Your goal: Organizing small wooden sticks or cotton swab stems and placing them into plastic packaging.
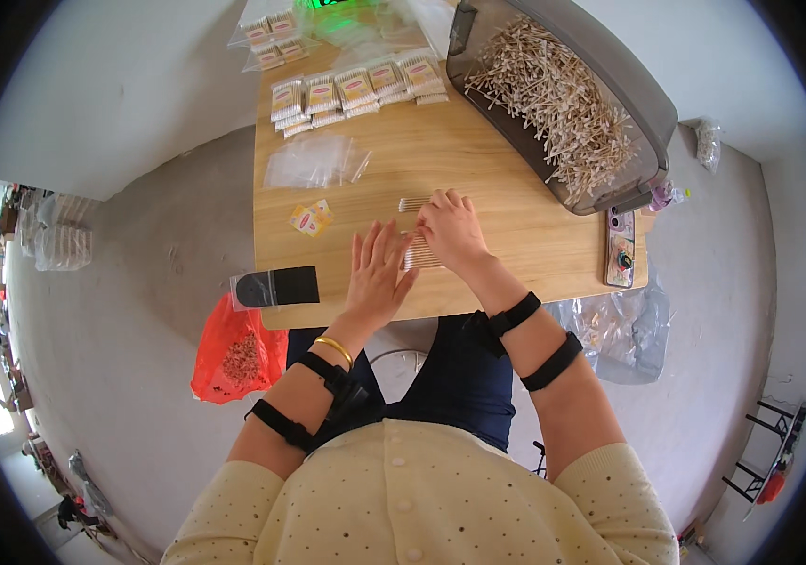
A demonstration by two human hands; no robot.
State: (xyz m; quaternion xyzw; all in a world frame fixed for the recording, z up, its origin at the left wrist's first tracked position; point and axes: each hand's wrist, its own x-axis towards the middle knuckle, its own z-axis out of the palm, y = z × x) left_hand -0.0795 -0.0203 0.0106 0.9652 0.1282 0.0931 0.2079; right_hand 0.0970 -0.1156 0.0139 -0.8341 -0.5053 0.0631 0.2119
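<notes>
A row of cotton swabs point(422, 252) lies side by side on the wooden table in front of me. My left hand point(377, 275) rests flat along the row's left side, fingers stretched and apart, thumb against the swab ends. Curled over the far part of the row, my right hand point(452, 229) pinches at the swabs; its fingertips are partly hidden. Just beyond it a smaller group of swabs point(411, 203) sticks out to the left. Left of my hands are small yellow and white printed cards point(312, 217). Behind them is a stack of clear plastic bags point(314, 162).
A grey bin point(652, 99) full of loose swabs leans at the far right. Packed swab bags point(355, 89) line the back of the table point(365, 193). A phone point(620, 250) lies at the right edge, a black flat piece point(276, 286) at the left. A red bag point(233, 353) hangs below.
</notes>
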